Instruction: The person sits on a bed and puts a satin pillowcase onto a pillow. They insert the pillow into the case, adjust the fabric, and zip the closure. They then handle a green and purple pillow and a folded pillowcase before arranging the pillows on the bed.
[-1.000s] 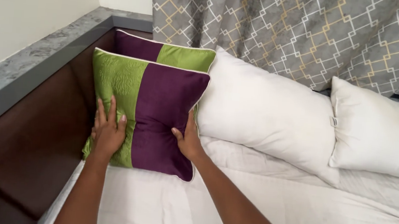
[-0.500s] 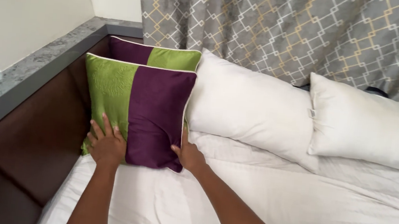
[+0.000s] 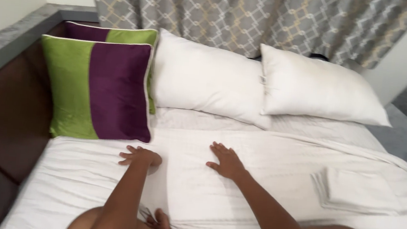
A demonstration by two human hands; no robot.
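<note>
Bedsheet [image 3: 256,184] under both flat hands

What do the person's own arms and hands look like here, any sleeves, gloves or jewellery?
Both arms are bare from the bottom edge of the picture to the fingertips: no sleeves show. The left hand and the right hand wear no gloves, and no rings, watch or bracelet can be seen on fingers or wrists. The nails look short and unpainted, though they are small in this view.
</note>
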